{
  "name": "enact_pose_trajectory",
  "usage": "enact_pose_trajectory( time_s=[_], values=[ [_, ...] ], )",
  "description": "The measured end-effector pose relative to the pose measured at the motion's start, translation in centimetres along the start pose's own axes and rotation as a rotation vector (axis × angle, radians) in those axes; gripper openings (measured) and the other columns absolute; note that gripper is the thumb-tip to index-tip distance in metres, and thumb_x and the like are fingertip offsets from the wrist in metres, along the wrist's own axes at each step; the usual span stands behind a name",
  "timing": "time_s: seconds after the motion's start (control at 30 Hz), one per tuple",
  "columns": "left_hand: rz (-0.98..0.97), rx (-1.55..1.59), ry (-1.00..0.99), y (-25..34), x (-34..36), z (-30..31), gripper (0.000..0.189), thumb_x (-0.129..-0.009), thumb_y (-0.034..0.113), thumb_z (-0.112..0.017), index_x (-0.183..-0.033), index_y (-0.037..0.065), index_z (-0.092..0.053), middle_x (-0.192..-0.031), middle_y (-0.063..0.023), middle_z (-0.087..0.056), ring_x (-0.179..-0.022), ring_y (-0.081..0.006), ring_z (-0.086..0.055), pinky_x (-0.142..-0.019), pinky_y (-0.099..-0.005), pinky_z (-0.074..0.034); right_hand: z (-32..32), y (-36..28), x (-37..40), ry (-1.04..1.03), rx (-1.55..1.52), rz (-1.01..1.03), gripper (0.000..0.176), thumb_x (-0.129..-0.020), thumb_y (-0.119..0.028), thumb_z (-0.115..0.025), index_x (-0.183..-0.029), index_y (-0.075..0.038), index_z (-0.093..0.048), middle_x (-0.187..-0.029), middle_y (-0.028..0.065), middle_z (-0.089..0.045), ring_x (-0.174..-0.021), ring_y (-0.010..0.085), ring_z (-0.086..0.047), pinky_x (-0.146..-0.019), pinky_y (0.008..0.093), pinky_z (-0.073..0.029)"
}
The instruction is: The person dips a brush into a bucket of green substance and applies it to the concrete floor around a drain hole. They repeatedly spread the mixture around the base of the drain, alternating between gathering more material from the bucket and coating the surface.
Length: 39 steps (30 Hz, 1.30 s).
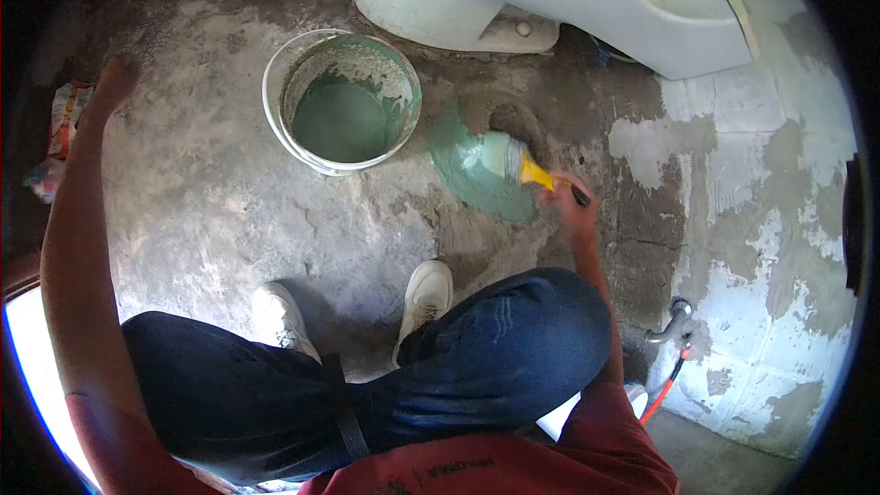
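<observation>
My right hand (574,204) is wrapped round the yellow handle of a wide paintbrush (534,170). The brush's bristles are coated in pale green and press on a wet green patch (463,185) on the concrete floor. Left of that patch stands a white bucket (275,115) with its wire handle lowered, part filled with thick green coating (341,119). Far off to the left, my left hand (115,82) is dim and blurred near the floor's edge, close to a crumpled red and white bag (66,119); its fingers cannot be made out.
A white toilet (431,0) stands at the top, beyond the bucket. On the right rises a patchy white and grey wall (733,220) with a metal tap (676,319) and a red hose (662,396). My white shoes (427,293) rest on rough concrete floor (192,211).
</observation>
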<state>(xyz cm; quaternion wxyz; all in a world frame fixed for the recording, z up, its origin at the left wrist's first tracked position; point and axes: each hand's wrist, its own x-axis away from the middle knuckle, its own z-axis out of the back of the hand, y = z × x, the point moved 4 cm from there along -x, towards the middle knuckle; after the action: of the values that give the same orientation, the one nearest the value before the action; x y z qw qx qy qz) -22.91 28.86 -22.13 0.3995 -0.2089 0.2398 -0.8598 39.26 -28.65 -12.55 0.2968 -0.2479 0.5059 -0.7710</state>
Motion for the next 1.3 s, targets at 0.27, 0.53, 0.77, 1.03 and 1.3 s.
enact_pose_trajectory(
  time_s=[0.27, 0.53, 0.77, 1.03, 1.3],
  values=[
    [0.104, 0.387, -0.063, 0.9, 0.0, 2.2, 0.013, -0.090, 0.008, -0.039, -0.094, 0.000, -0.047, -0.088, -0.0122, -0.054, -0.077, -0.0238, -0.055, -0.071, -0.0377, -0.043, 4.2, -2.5, 2.9, -0.109, 0.341, -0.020, 0.015, -0.084, -0.011, -0.060, -0.094, -0.001, -0.065, -0.073, 0.0060, -0.063, -0.060, 0.0102, -0.059, -0.053, 0.0246, -0.048],
    [0.255, 0.555, 0.025, -0.8, 0.8, 1.2, 0.025, -0.088, 0.017, -0.048, -0.103, -0.004, -0.054, -0.098, -0.0195, -0.058, -0.092, -0.0300, -0.058, -0.080, -0.0401, -0.046, -4.9, -4.6, -5.4, -0.176, 0.270, 0.004, 0.015, -0.083, -0.013, -0.061, -0.093, -0.002, -0.065, -0.065, 0.0075, -0.062, -0.052, 0.0100, -0.058, -0.045, 0.0234, -0.045],
    [0.376, 0.691, -0.016, -2.4, 1.3, -0.7, 0.032, -0.089, 0.021, -0.047, -0.111, -0.002, -0.053, -0.106, -0.0218, -0.057, -0.097, -0.0331, -0.058, -0.082, -0.0437, -0.047, -8.6, -6.5, -9.9, -0.140, 0.190, 0.063, 0.016, -0.086, -0.014, -0.060, -0.093, -0.001, -0.064, -0.067, 0.0103, -0.063, -0.053, 0.0123, -0.060, -0.045, 0.0235, -0.047],
    [0.259, 0.470, 0.060, -0.6, 0.6, 0.2, 0.025, -0.087, 0.016, -0.049, -0.106, -0.001, -0.051, -0.100, -0.0151, -0.056, -0.089, -0.0276, -0.055, -0.076, -0.0386, -0.044, -2.7, -4.9, -3.1, -0.271, 0.347, 0.042, 0.014, -0.084, -0.010, -0.060, -0.089, 0.001, -0.064, -0.061, 0.0041, -0.059, -0.050, 0.0089, -0.056, -0.045, 0.0223, -0.045],
    [-0.002, 0.196, 0.157, 2.4, 0.2, 3.4, 0.021, -0.089, 0.015, -0.046, -0.093, -0.004, -0.054, -0.085, -0.0170, -0.055, -0.081, -0.0269, -0.056, -0.074, -0.0408, -0.045, -5.9, -9.1, -1.6, -0.222, 0.414, -0.102, 0.010, -0.083, -0.010, -0.060, -0.085, -0.002, -0.064, -0.056, 0.0023, -0.056, -0.048, 0.0089, -0.055, -0.045, 0.0229, -0.046]
  ],
)
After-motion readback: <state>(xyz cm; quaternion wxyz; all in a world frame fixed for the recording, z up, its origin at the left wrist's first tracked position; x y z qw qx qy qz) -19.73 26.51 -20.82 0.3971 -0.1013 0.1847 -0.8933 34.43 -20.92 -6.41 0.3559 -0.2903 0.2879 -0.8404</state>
